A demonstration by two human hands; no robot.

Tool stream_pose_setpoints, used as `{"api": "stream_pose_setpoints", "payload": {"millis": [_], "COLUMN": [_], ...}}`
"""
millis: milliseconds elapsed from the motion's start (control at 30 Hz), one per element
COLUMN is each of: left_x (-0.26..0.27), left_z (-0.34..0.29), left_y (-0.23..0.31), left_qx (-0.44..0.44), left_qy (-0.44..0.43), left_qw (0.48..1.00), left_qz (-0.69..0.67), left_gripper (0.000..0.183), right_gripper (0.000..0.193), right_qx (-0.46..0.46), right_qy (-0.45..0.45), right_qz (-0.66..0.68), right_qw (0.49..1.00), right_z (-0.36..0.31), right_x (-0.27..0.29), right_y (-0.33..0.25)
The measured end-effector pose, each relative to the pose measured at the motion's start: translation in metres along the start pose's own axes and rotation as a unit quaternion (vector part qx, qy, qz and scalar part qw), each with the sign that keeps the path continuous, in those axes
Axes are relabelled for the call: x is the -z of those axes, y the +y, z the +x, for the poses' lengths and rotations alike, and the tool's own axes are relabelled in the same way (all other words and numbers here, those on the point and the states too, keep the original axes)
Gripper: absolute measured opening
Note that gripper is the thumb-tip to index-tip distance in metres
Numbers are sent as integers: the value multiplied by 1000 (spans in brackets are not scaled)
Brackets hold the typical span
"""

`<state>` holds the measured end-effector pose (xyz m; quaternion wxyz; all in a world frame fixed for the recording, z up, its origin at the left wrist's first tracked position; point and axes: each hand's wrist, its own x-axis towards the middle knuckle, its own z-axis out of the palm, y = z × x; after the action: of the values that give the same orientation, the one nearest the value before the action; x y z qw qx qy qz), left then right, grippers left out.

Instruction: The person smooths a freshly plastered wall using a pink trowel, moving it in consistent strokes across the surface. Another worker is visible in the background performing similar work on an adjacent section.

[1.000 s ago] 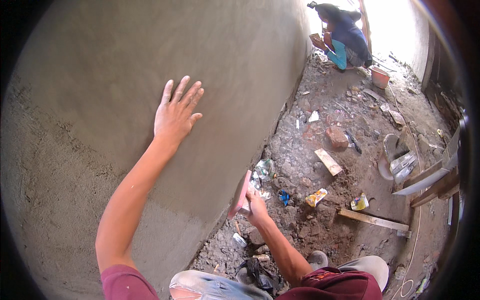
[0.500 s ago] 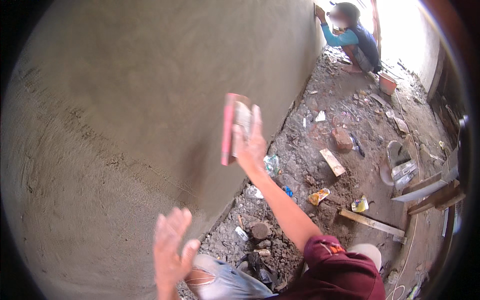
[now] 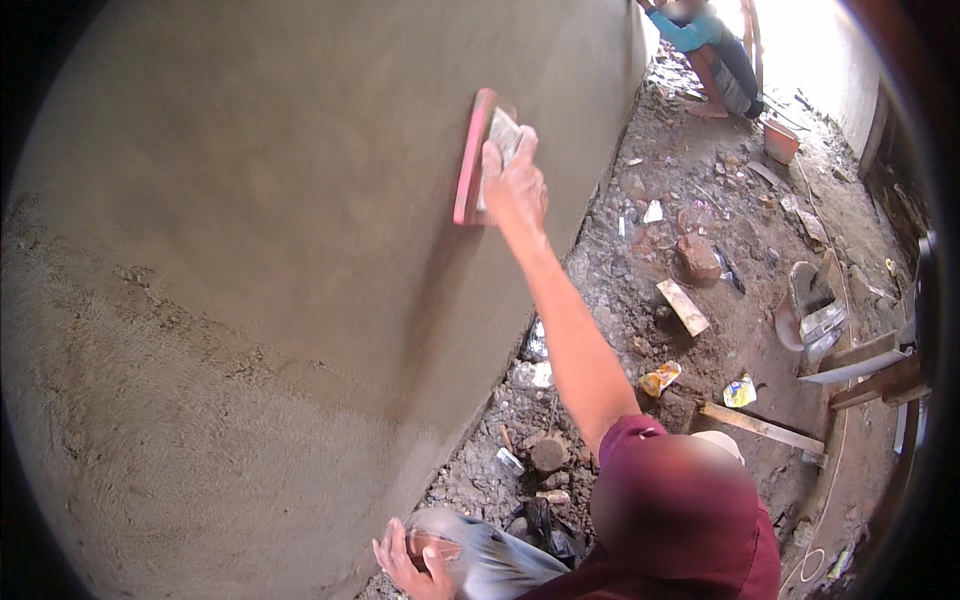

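My right hand (image 3: pixel 515 180) is wrapped round the handle of a plastering float (image 3: pixel 473 160) with a pink-red edge. The float is up against the grey plastered wall (image 3: pixel 300 200), well above its foot, and my right arm is stretched out toward it. Low in the picture, my left hand (image 3: pixel 408 562) is by my bent knee in torn jeans, fingers apart and with nothing in it. Smooth, damp plaster covers the upper wall, while a rougher band (image 3: pixel 130 400) runs across its lower left.
Rubble ground along the wall carries a brick (image 3: pixel 698 258), a short board (image 3: pixel 683 306), wrappers (image 3: pixel 740 391) and a wooden batten (image 3: pixel 762 428). Another person (image 3: pixel 715 60) squats by the wall's far end, near an orange bucket (image 3: pixel 780 141). A cable runs down the right side.
My right hand has carried the float upward along the wall. The left hand has dropped from in front of the wall down to my knee, and the view has shifted slightly.
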<state>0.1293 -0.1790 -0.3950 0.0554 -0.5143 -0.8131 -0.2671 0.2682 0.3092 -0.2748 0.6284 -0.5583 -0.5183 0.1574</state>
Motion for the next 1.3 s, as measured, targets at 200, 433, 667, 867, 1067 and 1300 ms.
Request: {"api": "stream_pose_setpoints", "payload": {"millis": [200, 433, 667, 867, 1067, 1300], "left_x": [-23, 30, 171, 177, 186, 176], "left_z": [21, 35, 199, 238, 231, 237], "left_y": [-2, -59, -29, -21, -45, -44], "left_qx": [-46, -189, -319, -346, -305, -295], "left_qy": [7, 119, 420, 434, 410, 427], "left_qw": [998, 957, 708, 694, 689, 701], "left_qz": [-34, 186, 470, 459, 513, 489], "left_gripper": [58, 55, 53, 57, 66, 62], "right_gripper": [76, 74, 75, 66, 70, 72], "right_qx": [112, -39, 218, 27, 230, 181], "right_qy": [-22, -37, -76, -30, -31, -18], "right_qz": [71, 14, 11, 55, 35, 109], "right_qw": [991, 998, 973, 998, 972, 977], "right_z": [-112, 25, -111, -11, -100, -122], "right_x": [-1, 5, 17, 8, 8, 7], "right_y": [-3, 27, 20, -1, 31, -24]}}
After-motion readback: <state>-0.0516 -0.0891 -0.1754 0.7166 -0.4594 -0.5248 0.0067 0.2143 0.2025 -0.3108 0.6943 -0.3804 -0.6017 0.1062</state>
